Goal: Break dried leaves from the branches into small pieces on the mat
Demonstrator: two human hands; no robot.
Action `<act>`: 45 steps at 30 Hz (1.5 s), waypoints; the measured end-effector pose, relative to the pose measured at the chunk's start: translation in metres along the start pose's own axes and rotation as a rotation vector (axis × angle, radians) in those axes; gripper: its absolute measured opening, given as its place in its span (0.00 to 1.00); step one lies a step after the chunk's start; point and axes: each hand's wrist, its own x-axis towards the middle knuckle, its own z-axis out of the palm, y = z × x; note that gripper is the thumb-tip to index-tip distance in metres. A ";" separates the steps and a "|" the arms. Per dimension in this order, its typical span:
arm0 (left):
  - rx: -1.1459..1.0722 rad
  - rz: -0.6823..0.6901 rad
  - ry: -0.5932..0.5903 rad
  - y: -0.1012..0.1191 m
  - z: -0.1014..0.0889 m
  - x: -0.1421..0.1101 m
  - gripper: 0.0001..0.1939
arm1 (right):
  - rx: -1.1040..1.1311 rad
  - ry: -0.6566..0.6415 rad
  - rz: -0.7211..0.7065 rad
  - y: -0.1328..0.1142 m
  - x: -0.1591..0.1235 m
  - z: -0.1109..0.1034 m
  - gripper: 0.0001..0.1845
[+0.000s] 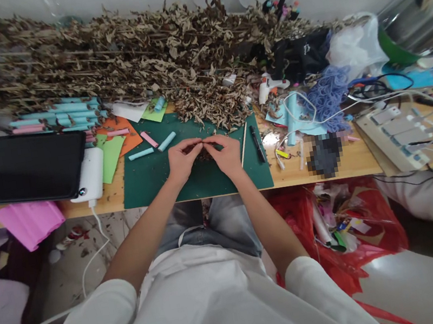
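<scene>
Green mat (pixel 143 182) on wood tabletop (pixel 368 160), L hand (pixel 182 162) and R hand (pixel 225 153) w/ fingertips pinched together over brown dried bits (pixel 204 156) at mat ctr, grip partly hidden, leaf pile (pixel 214 108) just behind.

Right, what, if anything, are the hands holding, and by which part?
The left hand and right hand meet at the fingertips by brown dried leaves; any hold cannot be told.
</scene>
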 end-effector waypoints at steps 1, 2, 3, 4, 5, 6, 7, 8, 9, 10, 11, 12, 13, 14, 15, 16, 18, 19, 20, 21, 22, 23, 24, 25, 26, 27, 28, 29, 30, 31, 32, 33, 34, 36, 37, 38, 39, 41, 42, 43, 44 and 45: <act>0.011 0.022 -0.006 0.001 0.000 0.000 0.10 | -0.004 0.011 -0.001 0.000 -0.001 0.000 0.08; 0.021 0.049 -0.010 0.001 -0.001 0.000 0.09 | -0.009 0.020 -0.003 -0.001 -0.001 -0.001 0.08; 0.032 0.076 -0.013 0.001 -0.002 0.000 0.08 | -0.014 0.025 -0.008 -0.002 -0.001 -0.001 0.08; 0.044 0.097 -0.017 0.001 -0.003 0.000 0.07 | -0.019 0.026 -0.016 -0.002 -0.002 -0.001 0.08; 0.061 0.112 -0.023 0.001 -0.003 0.001 0.07 | -0.026 0.021 -0.026 -0.003 -0.002 -0.002 0.08; 0.087 0.124 -0.032 0.001 -0.004 0.001 0.07 | -0.036 0.013 -0.038 -0.003 -0.002 -0.002 0.08; 0.125 0.138 -0.047 0.002 -0.005 0.001 0.07 | -0.047 0.005 -0.050 -0.004 -0.001 -0.003 0.07; 0.171 0.157 -0.065 0.003 -0.005 0.001 0.07 | -0.060 0.000 -0.060 -0.004 -0.001 -0.003 0.07; 0.221 0.184 -0.084 0.004 -0.006 0.001 0.07 | -0.071 -0.002 -0.064 -0.004 0.000 -0.004 0.07; 0.272 0.218 -0.101 0.005 -0.006 0.001 0.07 | -0.078 -0.001 -0.064 -0.005 0.000 -0.004 0.07; 0.321 0.256 -0.112 0.006 -0.006 0.001 0.07 | -0.076 0.003 -0.058 -0.005 0.000 -0.004 0.07; 0.364 0.292 -0.116 0.008 -0.007 0.001 0.07 | -0.066 0.007 -0.046 -0.006 0.000 -0.004 0.07; 0.403 0.326 -0.115 0.009 -0.007 0.000 0.07 | -0.049 0.014 -0.030 -0.006 0.000 -0.004 0.07; 0.437 0.357 -0.112 0.009 -0.007 0.000 0.07 | -0.029 0.019 -0.008 -0.007 0.000 -0.003 0.07; 0.467 0.384 -0.110 0.010 -0.007 0.000 0.07 | -0.004 0.025 0.019 -0.007 -0.001 -0.003 0.07; 0.493 0.408 -0.112 0.011 -0.007 0.000 0.07 | 0.024 0.028 0.051 -0.008 -0.001 -0.002 0.07; 0.536 0.445 -0.128 0.011 -0.006 0.000 0.06 | 0.077 0.034 0.110 -0.008 -0.003 -0.001 0.07; 0.554 0.458 -0.138 0.012 -0.006 0.000 0.06 | 0.100 0.039 0.134 -0.009 -0.004 -0.001 0.07; 0.571 0.466 -0.149 0.012 -0.005 0.000 0.05 | 0.120 0.048 0.153 -0.009 -0.005 -0.001 0.07; 0.589 0.470 -0.162 0.012 -0.004 0.001 0.05 | 0.133 0.062 0.168 -0.009 -0.005 -0.001 0.07; 0.608 0.465 -0.173 0.013 -0.003 0.001 0.05 | 0.140 0.078 0.181 -0.010 -0.005 0.000 0.07; 0.626 0.455 -0.177 0.013 -0.001 0.001 0.05 | 0.146 0.097 0.196 -0.010 -0.005 0.000 0.07; 0.642 0.438 -0.177 0.013 0.001 0.000 0.05 | 0.153 0.116 0.212 -0.010 -0.004 0.001 0.07; 0.653 0.417 -0.170 0.014 0.003 0.000 0.05 | 0.166 0.136 0.228 -0.010 -0.003 0.003 0.07; 0.654 0.397 -0.156 0.014 0.005 -0.001 0.06 | 0.190 0.158 0.247 -0.009 -0.002 0.005 0.07; 0.644 0.376 -0.139 0.015 0.008 -0.002 0.06 | 0.231 0.186 0.271 -0.008 -0.002 0.008 0.07; 0.623 0.355 -0.117 0.015 0.010 -0.003 0.06 | 0.285 0.219 0.301 -0.006 -0.001 0.012 0.07; 0.593 0.330 -0.094 0.016 0.012 -0.004 0.06 | 0.348 0.254 0.338 -0.004 -0.001 0.015 0.08; 0.553 0.300 -0.069 0.016 0.014 -0.005 0.05 | 0.410 0.285 0.377 -0.003 -0.001 0.019 0.08; 0.505 0.266 -0.045 0.016 0.015 -0.005 0.05 | 0.465 0.313 0.411 -0.001 -0.001 0.022 0.09; 0.449 0.230 -0.027 0.016 0.016 -0.006 0.05 | 0.503 0.332 0.431 0.000 -0.002 0.024 0.09; 0.387 0.194 -0.014 0.016 0.016 -0.006 0.05 | 0.519 0.340 0.430 0.000 -0.003 0.025 0.09; 0.321 0.160 -0.008 0.015 0.017 -0.006 0.05 | 0.512 0.338 0.408 0.000 -0.004 0.025 0.09; 0.205 0.105 -0.012 0.013 0.016 -0.004 0.05 | 0.432 0.308 0.325 0.000 -0.007 0.020 0.08; 0.164 0.083 -0.015 0.011 0.016 -0.003 0.05 | 0.364 0.287 0.277 -0.001 -0.008 0.017 0.08; 0.136 0.064 -0.015 0.010 0.015 -0.001 0.06 | 0.283 0.263 0.227 -0.002 -0.009 0.013 0.08; 0.122 0.048 -0.013 0.009 0.014 0.000 0.06 | 0.195 0.237 0.173 -0.003 -0.010 0.009 0.07; 0.118 0.032 -0.006 0.006 0.011 0.001 0.07 | 0.031 0.192 0.063 -0.004 -0.011 0.002 0.06; 0.129 0.036 -0.002 0.005 0.010 0.002 0.08 | -0.033 0.172 0.014 -0.005 -0.012 0.000 0.07; 0.147 0.049 0.000 0.004 0.009 0.001 0.08 | -0.081 0.154 -0.024 -0.005 -0.012 -0.002 0.07; 0.171 0.067 -0.001 0.003 0.007 0.001 0.09 | -0.110 0.140 -0.052 -0.005 -0.012 -0.003 0.07; 0.198 0.085 -0.002 0.002 0.006 0.000 0.09 | -0.124 0.129 -0.072 -0.005 -0.012 -0.004 0.07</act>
